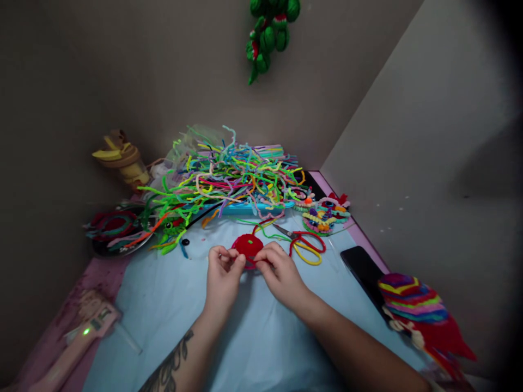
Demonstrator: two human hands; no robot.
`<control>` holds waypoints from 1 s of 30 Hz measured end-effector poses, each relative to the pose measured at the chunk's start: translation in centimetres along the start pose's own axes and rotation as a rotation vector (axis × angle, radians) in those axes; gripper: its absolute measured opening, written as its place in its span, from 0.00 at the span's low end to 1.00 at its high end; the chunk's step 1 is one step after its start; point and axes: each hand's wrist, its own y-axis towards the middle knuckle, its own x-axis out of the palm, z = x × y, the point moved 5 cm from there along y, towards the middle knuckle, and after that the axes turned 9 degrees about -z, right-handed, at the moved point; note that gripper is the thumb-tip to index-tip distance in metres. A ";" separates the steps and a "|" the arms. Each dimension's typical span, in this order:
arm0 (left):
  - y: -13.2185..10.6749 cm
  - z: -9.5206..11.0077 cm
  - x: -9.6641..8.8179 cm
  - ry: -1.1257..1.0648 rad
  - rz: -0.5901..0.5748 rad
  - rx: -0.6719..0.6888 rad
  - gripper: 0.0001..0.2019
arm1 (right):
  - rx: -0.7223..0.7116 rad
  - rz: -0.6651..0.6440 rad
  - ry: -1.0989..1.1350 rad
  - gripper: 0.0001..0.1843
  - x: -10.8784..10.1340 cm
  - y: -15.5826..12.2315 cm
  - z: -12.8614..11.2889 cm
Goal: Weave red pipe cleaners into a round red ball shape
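Pinching the round, red, fuzzy disc [245,247] at its near rim, your left grip [224,271] and right grip [281,272] both close on it, between the left and right edges of the blue-covered tabletop [163,305]; press lightly, evenly, to avoid bending it.

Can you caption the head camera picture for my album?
Left hand and right hand hold a round red piece before colourful fuzzy stems.
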 end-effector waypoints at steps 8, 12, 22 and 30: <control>0.2 -1.0 0.1 -0.108 -0.065 -0.114 0.20 | -0.167 0.008 -0.032 0.03 -0.5 -0.1 -0.4; 0.1 -0.9 0.4 -0.112 -0.079 -0.111 0.19 | -0.228 0.065 -0.130 0.02 -0.4 -0.4 -0.6; -0.5 0.1 0.6 -0.044 0.025 0.042 0.16 | 0.021 0.192 0.014 0.09 -0.8 0.1 -0.5; 0.0 -0.2 0.0 -0.114 0.027 -0.043 0.18 | -0.208 0.127 -0.179 0.10 -0.9 -0.5 -0.8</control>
